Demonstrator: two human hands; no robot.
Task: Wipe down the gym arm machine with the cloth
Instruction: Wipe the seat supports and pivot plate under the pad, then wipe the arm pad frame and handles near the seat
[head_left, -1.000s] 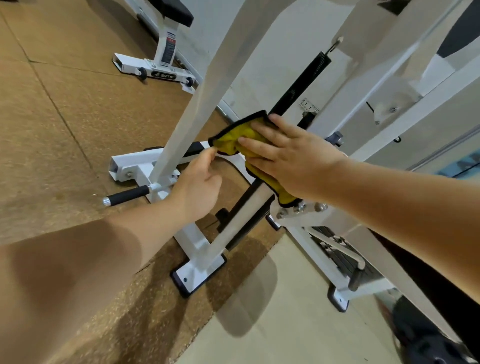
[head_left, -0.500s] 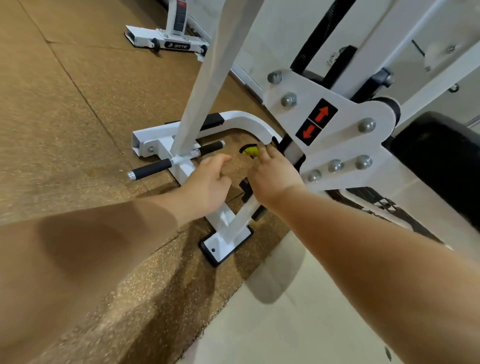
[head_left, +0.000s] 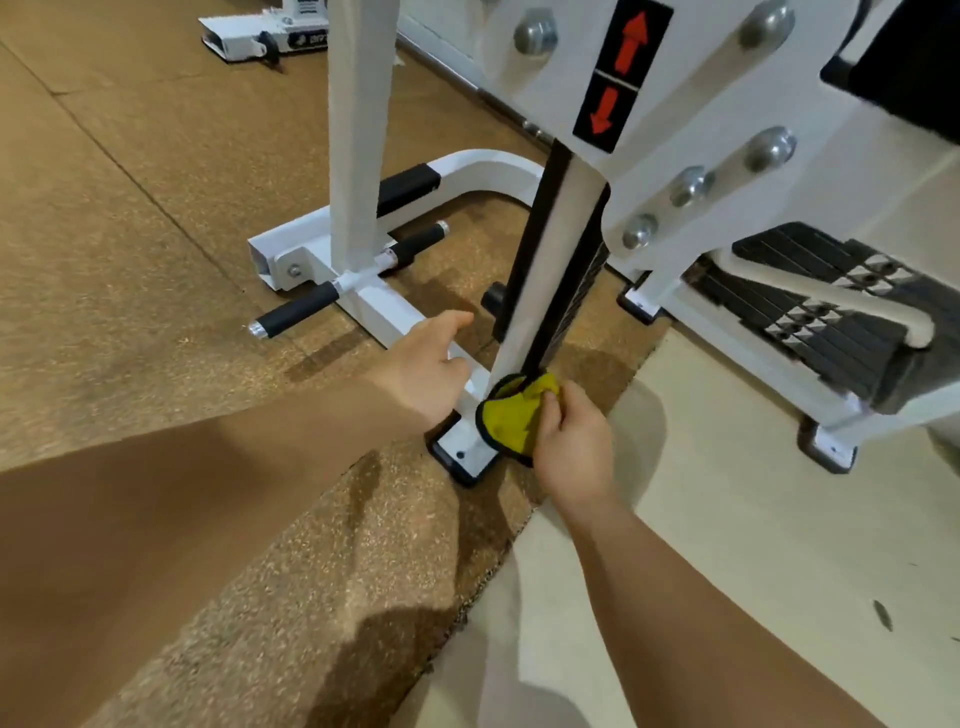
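Observation:
The white gym arm machine (head_left: 675, 171) fills the upper right, with a slanted white post (head_left: 550, 270) running down to a foot plate (head_left: 462, 452) on the floor. My right hand (head_left: 571, 441) grips a yellow cloth (head_left: 511, 415) with black trim and presses it against the bottom of that post, just above the foot plate. My left hand (head_left: 426, 364) rests on the white base rail (head_left: 384, 306) beside the post, fingers loosely curled and holding nothing.
Black foam handles (head_left: 296, 312) stick out from the base rail. A second white upright (head_left: 356, 130) rises at centre left. A black step plate (head_left: 831, 306) lies to the right. Brown rubber flooring (head_left: 130, 260) meets pale concrete (head_left: 727, 545). Another machine's base (head_left: 260, 36) sits at the top.
My right hand has slid the cloth down the slanted post from its upper part to its foot. My left hand has dropped to the base rail. The camera has moved lower and closer.

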